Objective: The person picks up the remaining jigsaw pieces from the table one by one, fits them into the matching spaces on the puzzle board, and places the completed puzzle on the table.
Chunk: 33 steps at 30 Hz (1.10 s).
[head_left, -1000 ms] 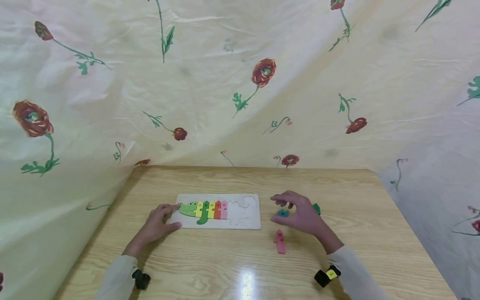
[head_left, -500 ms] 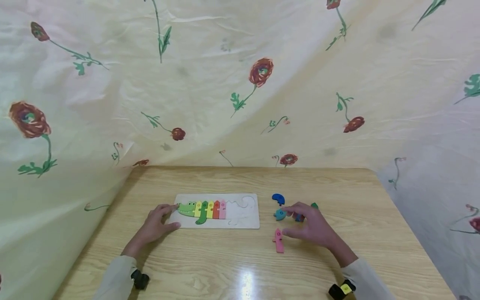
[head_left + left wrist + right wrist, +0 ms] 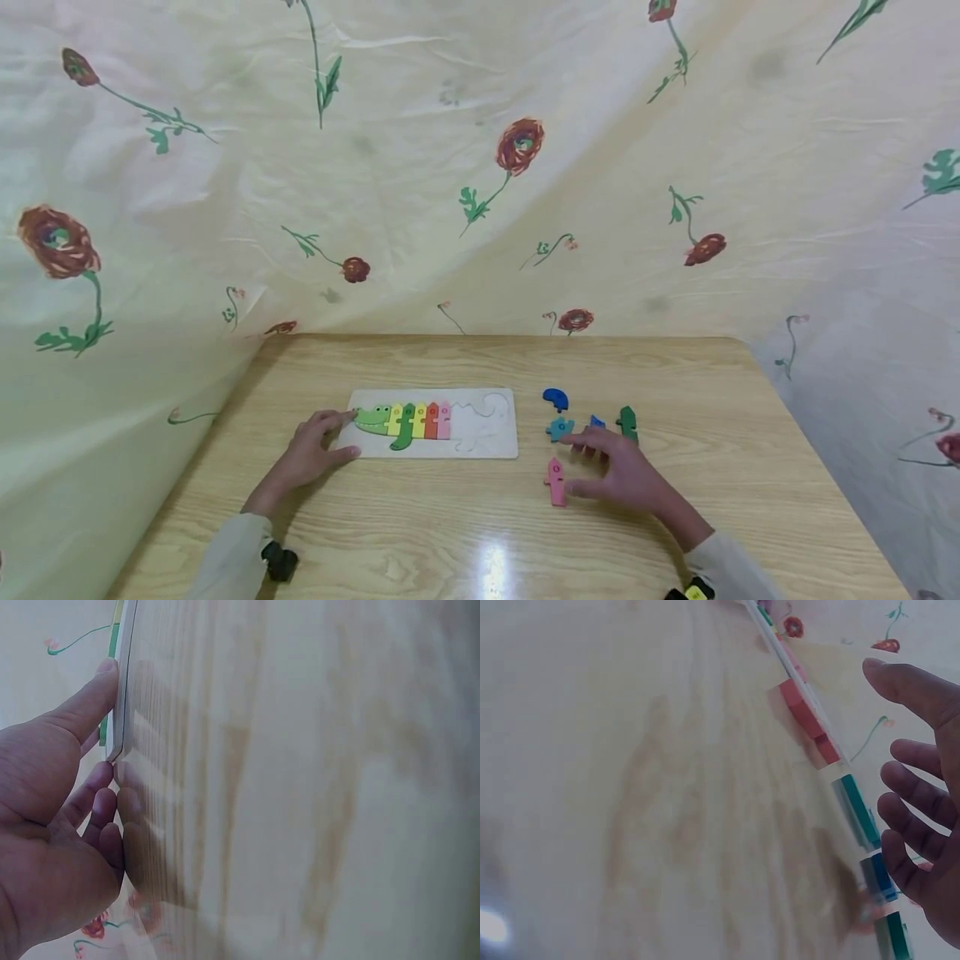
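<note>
A white puzzle board [image 3: 486, 446] lies on the table with an alligator partly filled in: green head [image 3: 372, 419], green leg piece [image 3: 402, 429], and yellow, red and light pink body pieces [image 3: 444, 421]. My left hand [image 3: 311, 450] rests on the board's left end, thumb at the front corner. My right hand [image 3: 618, 471] hovers with relaxed, spread fingers over loose pieces, holding nothing visible. Its thumb is beside a pink piece [image 3: 556, 482]; its index finger is close to a teal piece [image 3: 559, 429]. A blue piece [image 3: 597, 422] is partly hidden behind the hand.
A curved blue piece [image 3: 556, 399] lies behind the teal one. A dark green piece [image 3: 627, 422] stands out just past the right hand. Flower-printed cloth [image 3: 405, 167] hangs behind and beside the wooden table [image 3: 420, 533].
My right hand has moved right and toward me, then lowered slightly. The curved blue piece and dark green piece have come into clear sight. My left hand stays on the board.
</note>
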Motion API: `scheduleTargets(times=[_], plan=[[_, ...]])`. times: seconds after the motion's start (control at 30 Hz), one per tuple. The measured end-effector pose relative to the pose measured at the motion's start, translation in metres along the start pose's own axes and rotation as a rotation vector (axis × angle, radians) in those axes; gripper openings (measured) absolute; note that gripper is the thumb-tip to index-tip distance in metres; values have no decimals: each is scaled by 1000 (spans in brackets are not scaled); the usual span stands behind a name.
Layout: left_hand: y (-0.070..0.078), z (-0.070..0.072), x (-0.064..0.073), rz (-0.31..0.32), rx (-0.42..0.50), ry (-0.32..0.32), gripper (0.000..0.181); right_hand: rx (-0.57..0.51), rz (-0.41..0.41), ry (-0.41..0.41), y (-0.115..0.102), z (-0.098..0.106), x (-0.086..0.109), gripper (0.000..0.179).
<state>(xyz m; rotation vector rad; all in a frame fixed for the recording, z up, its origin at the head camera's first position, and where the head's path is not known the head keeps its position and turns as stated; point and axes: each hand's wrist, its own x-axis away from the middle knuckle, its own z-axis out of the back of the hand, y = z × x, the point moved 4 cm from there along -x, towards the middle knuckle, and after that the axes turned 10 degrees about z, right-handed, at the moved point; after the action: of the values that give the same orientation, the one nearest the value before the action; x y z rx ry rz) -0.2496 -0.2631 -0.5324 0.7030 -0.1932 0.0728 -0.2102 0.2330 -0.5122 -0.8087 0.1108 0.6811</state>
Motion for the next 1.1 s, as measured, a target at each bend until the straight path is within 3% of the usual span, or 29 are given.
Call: scheduleTargets(times=[0.2,0.7,1.1], plan=[[0,0,0,4,-2,3,67,-8,-58,-48,1,-5,4,61],[1,0,0,1,0,5,68,-8,-112,-151,3,-13,6,68],[-1,0,0,-8,4,0,68,39,-90,-215,4,-18,5,76]])
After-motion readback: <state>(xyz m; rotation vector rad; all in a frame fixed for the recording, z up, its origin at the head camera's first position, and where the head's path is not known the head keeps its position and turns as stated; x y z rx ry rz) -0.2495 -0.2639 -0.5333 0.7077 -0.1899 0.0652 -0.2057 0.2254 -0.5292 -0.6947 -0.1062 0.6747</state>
